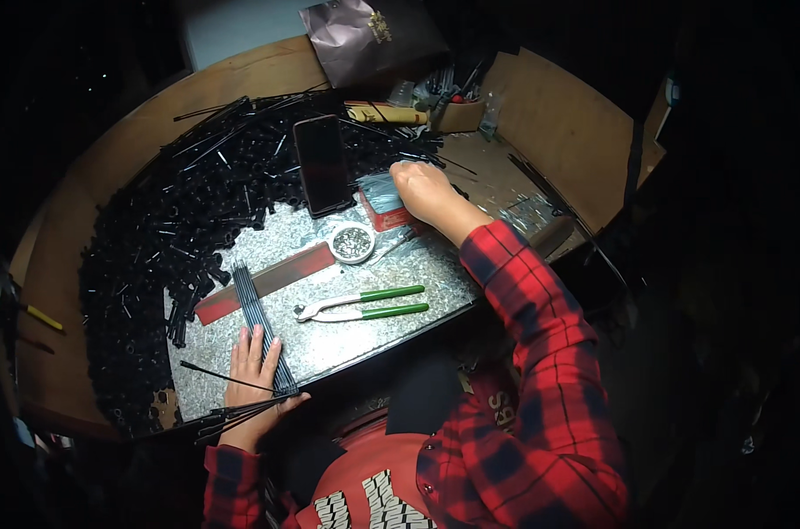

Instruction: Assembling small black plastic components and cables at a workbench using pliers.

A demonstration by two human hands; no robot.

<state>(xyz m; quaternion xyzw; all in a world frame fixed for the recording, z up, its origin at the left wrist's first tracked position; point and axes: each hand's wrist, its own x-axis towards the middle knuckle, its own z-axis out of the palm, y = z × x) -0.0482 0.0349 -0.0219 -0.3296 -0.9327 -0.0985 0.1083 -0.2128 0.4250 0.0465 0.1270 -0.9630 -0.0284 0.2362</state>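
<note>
My left hand (257,375) lies flat at the table's near edge with its fingers stretched out. It rests against a row of thin black rods (260,322), side by side across a reddish-brown flat bar (298,271). A few more black rods (232,412) cross over the hand near the wrist. My right hand (424,192) is closed above a red tray (391,220) of thin, pale wire-like pieces (379,192); its fingertips are hidden. Between the hands lie green-handled pincers (364,303). Beyond them stands a round white dish (352,242) of small shiny metal pieces.
A big heap of black tubular parts (188,189) covers the left and back. A dark phone (321,165) stands upright before it. Cardboard (563,132) rises at the right, near loose thin pieces (528,210). A shiny bag (373,44) sits at the back.
</note>
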